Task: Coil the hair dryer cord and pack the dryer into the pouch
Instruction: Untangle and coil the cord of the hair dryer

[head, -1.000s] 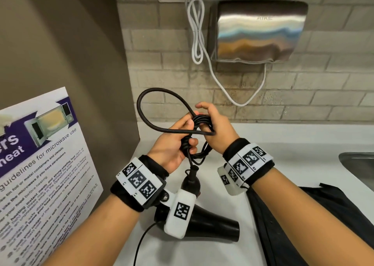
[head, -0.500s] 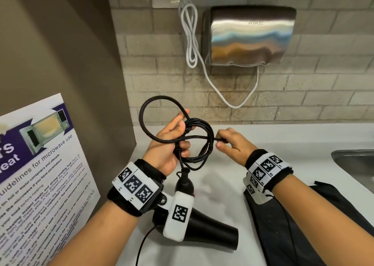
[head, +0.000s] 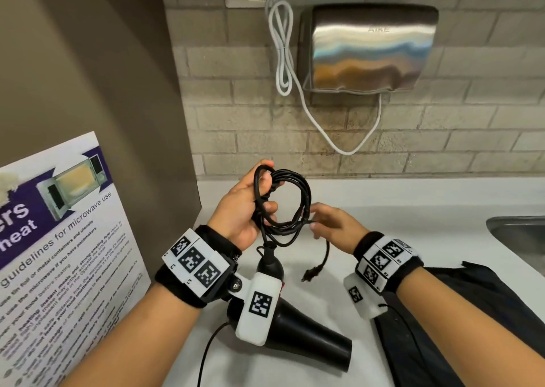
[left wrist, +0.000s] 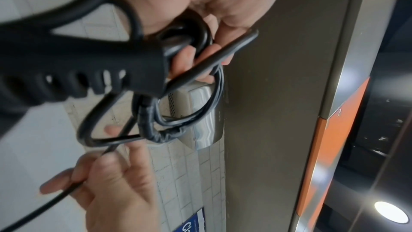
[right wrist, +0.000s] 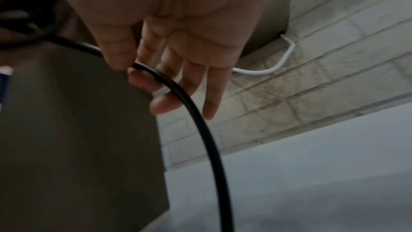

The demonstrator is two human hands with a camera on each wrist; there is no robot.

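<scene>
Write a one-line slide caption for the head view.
Left hand holds the coiled cord; right hand pinches its loose end, plug dangling.

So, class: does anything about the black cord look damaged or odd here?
Yes. In the left wrist view, a stretch of the cord looks wrapped in wrinkled tape, like a repair. The left hand holds the coil.

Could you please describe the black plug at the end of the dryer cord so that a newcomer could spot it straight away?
Start at the steel wall dryer, then drop to the white counter below it. Between the two wrists, the plug dangles on a short black tail below the right hand. Unlike the white cord on the wall, it is black and unplugged.
</scene>
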